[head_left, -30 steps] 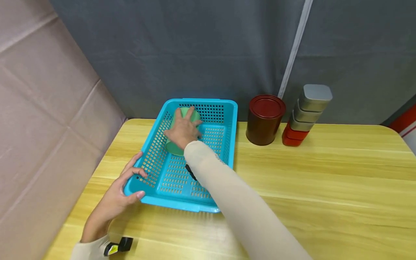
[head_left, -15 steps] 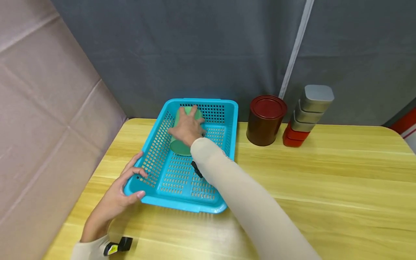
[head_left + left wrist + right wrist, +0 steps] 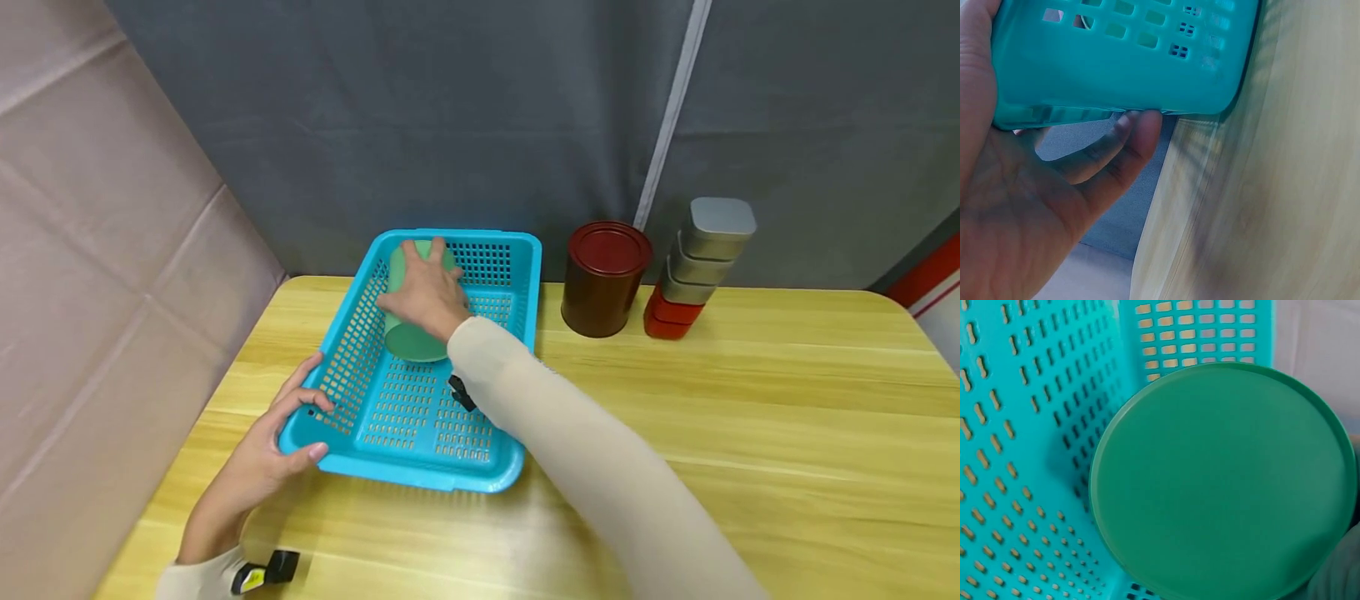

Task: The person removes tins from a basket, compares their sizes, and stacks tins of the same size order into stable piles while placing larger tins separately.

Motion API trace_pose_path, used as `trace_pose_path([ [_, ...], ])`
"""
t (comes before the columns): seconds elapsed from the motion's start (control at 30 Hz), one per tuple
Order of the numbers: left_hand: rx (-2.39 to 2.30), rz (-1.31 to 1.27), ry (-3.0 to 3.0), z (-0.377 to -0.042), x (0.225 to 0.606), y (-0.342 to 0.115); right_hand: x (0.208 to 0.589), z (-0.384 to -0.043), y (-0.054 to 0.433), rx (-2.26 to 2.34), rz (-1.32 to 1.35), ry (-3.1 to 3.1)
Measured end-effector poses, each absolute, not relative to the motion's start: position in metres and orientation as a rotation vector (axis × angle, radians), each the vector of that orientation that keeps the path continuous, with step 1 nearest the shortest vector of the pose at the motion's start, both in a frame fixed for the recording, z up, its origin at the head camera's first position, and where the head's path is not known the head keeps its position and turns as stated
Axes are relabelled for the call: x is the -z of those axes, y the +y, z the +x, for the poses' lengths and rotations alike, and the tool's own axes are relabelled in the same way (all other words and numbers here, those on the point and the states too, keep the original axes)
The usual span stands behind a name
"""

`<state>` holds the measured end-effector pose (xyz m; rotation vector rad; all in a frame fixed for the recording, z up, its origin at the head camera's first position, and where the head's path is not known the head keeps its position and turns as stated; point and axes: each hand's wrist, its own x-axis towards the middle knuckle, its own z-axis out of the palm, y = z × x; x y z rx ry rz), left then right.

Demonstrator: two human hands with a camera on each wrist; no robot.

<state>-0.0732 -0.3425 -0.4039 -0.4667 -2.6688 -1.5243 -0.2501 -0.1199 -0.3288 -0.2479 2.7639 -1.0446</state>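
Note:
A green cylindrical canister (image 3: pixel 414 343) lies lengthwise in the left back part of a blue plastic basket (image 3: pixel 431 477). From above, my right hand (image 3: pixel 429 293) grips it with fingers spread, the thumb at its left side. The right wrist view shows the canister's flat round end (image 3: pixel 1222 481) close up, with part of the hand at the right edge. My left hand (image 3: pixel 262 446) holds the basket's near left corner, thumb outside the front wall and fingers over the left rim. In the left wrist view, the fingers (image 3: pixel 1141 140) touch the basket's wall (image 3: pixel 1116 78).
Right of the basket stands a dark red lidded can (image 3: pixel 606 279). Beside it, a leaning stack of grey containers (image 3: pixel 701 258) sits on red ones (image 3: pixel 671 315). A grey curtain (image 3: pixel 420 125) hangs behind the wooden table (image 3: pixel 750 433), and a pale cloth wall (image 3: pixel 97 317) borders the left.
My right hand and forearm have shifted slightly right within the basket. The canister has turned a little, and its near end shows more. My left hand keeps its hold on the corner.

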Motion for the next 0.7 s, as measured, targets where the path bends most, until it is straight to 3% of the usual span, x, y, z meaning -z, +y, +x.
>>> trace_pose_path([
  [0.7,1.525,-0.455,-2.687,-0.076,0.403,-0.344,0.288,-0.225,-0.086,1.092,-0.478,2.911],
])
